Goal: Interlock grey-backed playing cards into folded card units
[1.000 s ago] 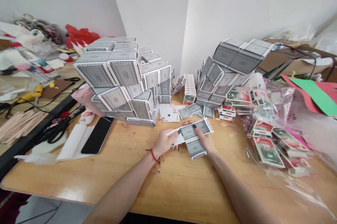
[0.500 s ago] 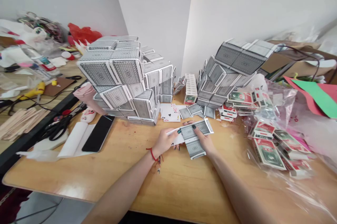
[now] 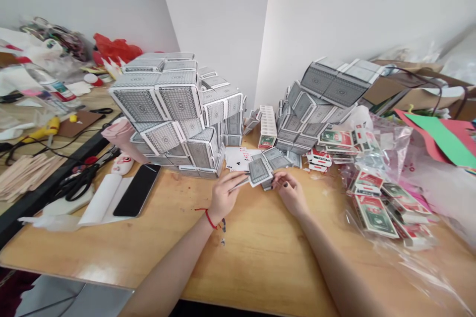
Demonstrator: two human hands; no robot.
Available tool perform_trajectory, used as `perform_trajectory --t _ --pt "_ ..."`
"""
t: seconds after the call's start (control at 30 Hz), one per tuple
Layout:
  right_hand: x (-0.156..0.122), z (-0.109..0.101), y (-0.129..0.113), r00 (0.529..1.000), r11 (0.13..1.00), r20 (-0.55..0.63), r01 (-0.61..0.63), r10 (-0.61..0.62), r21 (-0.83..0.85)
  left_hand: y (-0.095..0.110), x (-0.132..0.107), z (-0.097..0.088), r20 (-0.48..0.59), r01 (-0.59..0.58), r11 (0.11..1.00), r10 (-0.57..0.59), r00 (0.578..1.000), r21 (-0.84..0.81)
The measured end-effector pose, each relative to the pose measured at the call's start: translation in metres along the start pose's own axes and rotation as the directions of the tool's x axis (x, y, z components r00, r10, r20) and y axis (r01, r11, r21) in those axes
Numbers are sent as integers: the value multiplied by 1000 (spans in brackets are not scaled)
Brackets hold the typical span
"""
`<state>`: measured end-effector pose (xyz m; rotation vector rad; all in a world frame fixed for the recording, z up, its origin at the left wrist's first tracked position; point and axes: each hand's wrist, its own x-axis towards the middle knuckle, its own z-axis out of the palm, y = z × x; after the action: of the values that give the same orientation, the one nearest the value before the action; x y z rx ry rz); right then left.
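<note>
My left hand (image 3: 224,194), with a red string at the wrist, pinches the left edge of some folded playing cards (image 3: 260,170), their grey patterned backs showing. At the cards' right edge, the curled fingers of my right hand (image 3: 292,192) grip a lower card; the fingertips are partly hidden. Just beyond lie loose face-up playing cards (image 3: 236,159) and several grey-backed folded cards (image 3: 278,158). Blocks made of joined grey-backed cards are piled at the left (image 3: 174,108) and at the right (image 3: 316,103).
A black phone (image 3: 137,191), black scissors (image 3: 78,185) and a white paper roll (image 3: 100,200) lie at the left. On the right are several card boxes (image 3: 375,215) among clear plastic. A row of white boxes (image 3: 267,128) stands between the piles, before the wall corner.
The folded cards have turned and bent in my hands. My right thumb has left their top, and the right hand now grips near their lower right edge. The view has shifted slightly.
</note>
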<state>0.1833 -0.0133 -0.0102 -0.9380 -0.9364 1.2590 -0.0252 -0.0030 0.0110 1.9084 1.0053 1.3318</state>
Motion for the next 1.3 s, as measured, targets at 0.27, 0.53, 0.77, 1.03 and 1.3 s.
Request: perform_trajectory --t 0.27,0.53,0.77,1.03,1.3 --pt "0 7 -5 973 948 -20 -218 228 231 8 -2 6 250 -127 984 94 964 122" --pt "5 1 -2 979 945 -88 -153 185 288 8 2 8 401 571 640 -410 819 -514" --pt "3 4 -3 976 956 -46 -200 214 214 1 2 7 482 710 463 -524 702 -531" --pt "6 -11 -14 961 944 30 -275 275 183 -11 8 -3 416 721 541 -589 693 -433" --pt "0 -1 -11 927 927 109 -367 359 70 -12 10 -5 430 684 669 -547 718 -291"
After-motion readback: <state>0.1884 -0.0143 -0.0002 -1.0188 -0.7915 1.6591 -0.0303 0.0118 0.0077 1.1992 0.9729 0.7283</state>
